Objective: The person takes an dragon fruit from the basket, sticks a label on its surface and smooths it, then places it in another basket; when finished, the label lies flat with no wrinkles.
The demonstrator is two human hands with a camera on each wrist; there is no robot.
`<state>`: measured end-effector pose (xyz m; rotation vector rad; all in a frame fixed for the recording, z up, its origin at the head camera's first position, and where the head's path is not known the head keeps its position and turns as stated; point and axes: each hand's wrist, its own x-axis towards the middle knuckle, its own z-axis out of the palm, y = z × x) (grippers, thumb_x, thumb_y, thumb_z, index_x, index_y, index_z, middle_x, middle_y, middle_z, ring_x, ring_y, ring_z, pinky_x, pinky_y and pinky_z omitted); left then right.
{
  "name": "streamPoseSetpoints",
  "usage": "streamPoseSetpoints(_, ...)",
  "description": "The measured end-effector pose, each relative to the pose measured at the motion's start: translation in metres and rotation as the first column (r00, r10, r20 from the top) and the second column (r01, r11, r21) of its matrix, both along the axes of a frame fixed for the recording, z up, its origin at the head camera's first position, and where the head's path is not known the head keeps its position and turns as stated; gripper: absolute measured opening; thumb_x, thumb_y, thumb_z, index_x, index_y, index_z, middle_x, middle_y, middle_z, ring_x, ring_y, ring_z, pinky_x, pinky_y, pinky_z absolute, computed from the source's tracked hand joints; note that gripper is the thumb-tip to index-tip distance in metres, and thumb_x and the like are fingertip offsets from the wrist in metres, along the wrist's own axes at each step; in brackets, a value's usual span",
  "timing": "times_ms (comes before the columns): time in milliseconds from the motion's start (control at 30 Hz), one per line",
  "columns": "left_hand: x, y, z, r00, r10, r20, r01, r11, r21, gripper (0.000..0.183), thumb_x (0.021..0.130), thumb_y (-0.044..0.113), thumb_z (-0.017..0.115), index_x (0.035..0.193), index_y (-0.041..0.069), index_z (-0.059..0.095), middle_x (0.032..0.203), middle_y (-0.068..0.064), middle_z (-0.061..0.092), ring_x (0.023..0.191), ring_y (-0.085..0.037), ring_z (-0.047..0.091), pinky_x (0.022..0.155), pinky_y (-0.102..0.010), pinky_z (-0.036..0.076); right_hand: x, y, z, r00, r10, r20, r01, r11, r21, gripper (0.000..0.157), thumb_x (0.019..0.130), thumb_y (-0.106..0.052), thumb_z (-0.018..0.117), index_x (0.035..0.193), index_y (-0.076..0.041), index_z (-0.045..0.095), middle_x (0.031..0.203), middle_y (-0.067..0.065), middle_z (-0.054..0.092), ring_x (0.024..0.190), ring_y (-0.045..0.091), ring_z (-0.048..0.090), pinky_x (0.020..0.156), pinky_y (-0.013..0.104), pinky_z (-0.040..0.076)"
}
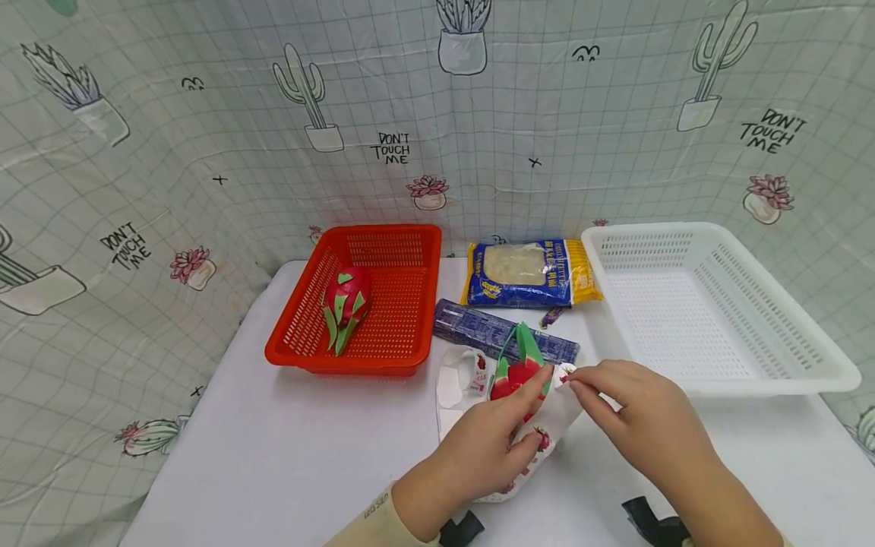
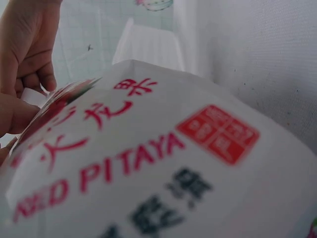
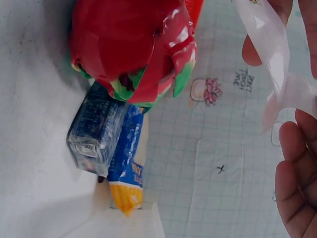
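A white plastic bag (image 1: 562,414) with red pitaya print stands at the table's front middle, its handle part spread out to the left. A red dragon fruit (image 1: 513,378) with green leaf tips is at its opening; in the right wrist view the same fruit (image 3: 119,44) looks large and glossy. My left hand (image 1: 478,437) holds the bag's edge between thumb and fingers, in front of the fruit. My right hand (image 1: 642,418) pinches the bag's upper right corner. Close up, the left wrist view shows the bag's printed side (image 2: 163,114), which hides most of the left fingers.
A red basket (image 1: 420,304) at the left holds another dragon fruit (image 1: 352,292). Behind the bag lie a dark blue box (image 1: 472,323), a blue and yellow noodle packet (image 1: 557,273) and a small purple wrapper (image 1: 551,317). A white basket (image 1: 759,380) stands at the right.
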<state>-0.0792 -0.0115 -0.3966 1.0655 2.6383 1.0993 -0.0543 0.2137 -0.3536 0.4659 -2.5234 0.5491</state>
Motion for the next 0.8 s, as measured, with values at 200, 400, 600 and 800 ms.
streamPoseSetpoints(200, 0.0005, 0.0011, -0.0009, 1.000, 0.009, -0.022, -0.009, 1.000, -0.008, 0.087, 0.100, 0.019, 0.073, 0.171, 0.031, 0.023, 0.105, 0.004, 0.077, 0.077, 0.003, 0.059, 0.094, -0.016, 0.059, 0.0004, 0.0002, -0.0010, 0.999, -0.023, 0.028, 0.025, 0.997, -0.076, 0.009, 0.097, -0.010, 0.076, 0.102, -0.017, 0.076, 0.088, -0.012, 0.067, 0.072, 0.001, 0.055, 0.061, 0.018, 0.048)
streamPoseSetpoints(400, 0.0001, 0.0024, 0.0008, 0.999, 0.019, 0.028, -0.018, 1.000, -0.018, 0.089, 0.101, 0.020, 0.073, 0.171, 0.035, 0.021, 0.107, 0.006, 0.077, 0.080, 0.005, 0.061, 0.092, -0.014, 0.058, 0.0032, -0.0011, 0.0009, 0.994, -0.072, 0.083, 0.089, 0.969, -0.230, 0.009, 0.100, -0.008, 0.072, 0.103, -0.016, 0.075, 0.091, -0.006, 0.073, 0.069, -0.005, 0.062, 0.058, 0.014, 0.046)
streamPoseSetpoints(600, -0.0002, 0.0027, 0.0022, 0.997, 0.021, 0.069, -0.019, 0.999, -0.029, 0.090, 0.101, 0.022, 0.073, 0.170, 0.039, 0.019, 0.110, 0.007, 0.077, 0.082, 0.006, 0.064, 0.091, -0.013, 0.057, 0.0052, -0.0012, 0.0028, 0.991, -0.070, 0.113, 0.101, 0.949, -0.298, 0.011, 0.100, -0.006, 0.073, 0.103, -0.016, 0.077, 0.092, -0.004, 0.075, 0.069, -0.005, 0.063, 0.058, 0.013, 0.047)
streamPoseSetpoints(800, -0.0002, 0.0014, 0.0031, 0.992, 0.003, 0.129, -0.001, 1.000, -0.011, 0.090, 0.100, 0.020, 0.074, 0.169, 0.043, 0.022, 0.088, 0.010, 0.068, 0.070, 0.000, 0.056, 0.074, -0.013, 0.058, 0.0032, 0.0069, 0.0039, 0.996, -0.088, 0.008, 0.087, 0.955, -0.284, 0.013, 0.096, -0.001, 0.075, 0.099, -0.013, 0.077, 0.086, -0.007, 0.069, 0.068, -0.009, 0.054, 0.058, 0.009, 0.043)
